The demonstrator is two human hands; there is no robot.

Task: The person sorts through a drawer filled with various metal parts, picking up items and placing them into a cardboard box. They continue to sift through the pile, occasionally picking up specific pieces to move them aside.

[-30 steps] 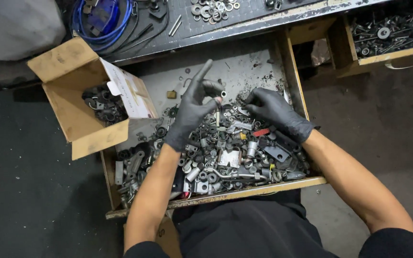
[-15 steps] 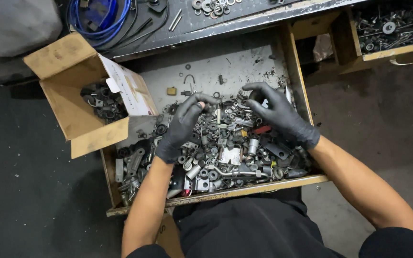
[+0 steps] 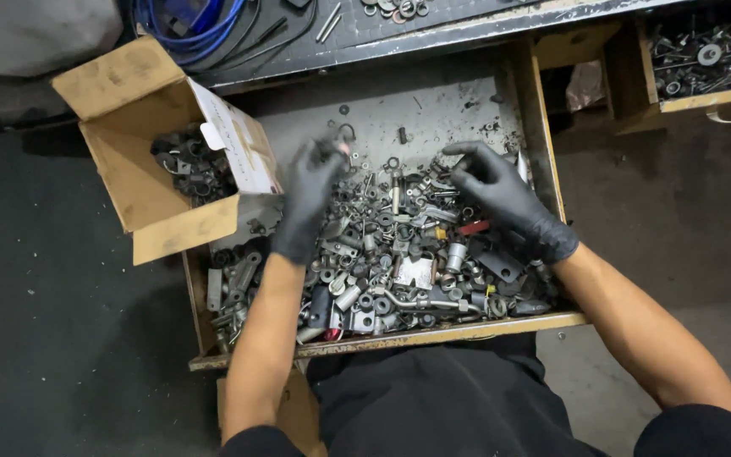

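Your left hand [image 3: 308, 199] had lifted off the heap of metal fittings [image 3: 391, 254] in the wooden drawer [image 3: 399, 338], fingertips pinched (on a small part, unidentifiable). Your right hand [image 3: 501, 199] stayed spread, fingers apart, on the heap. The cardboard box [image 3: 158, 144] stood beyond, left.

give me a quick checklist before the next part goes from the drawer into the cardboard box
1. Left hand has a part pinched: cannot tell, fingertips blurred.
2. Right hand out of the way: ok, it rests on the pile at the drawer's right side.
3. Cardboard box open: ok, flaps up, dark parts inside.
4. Box within reach: ok, it sits at the drawer left edge.
5. Both hands gloved: ok, black gloves.
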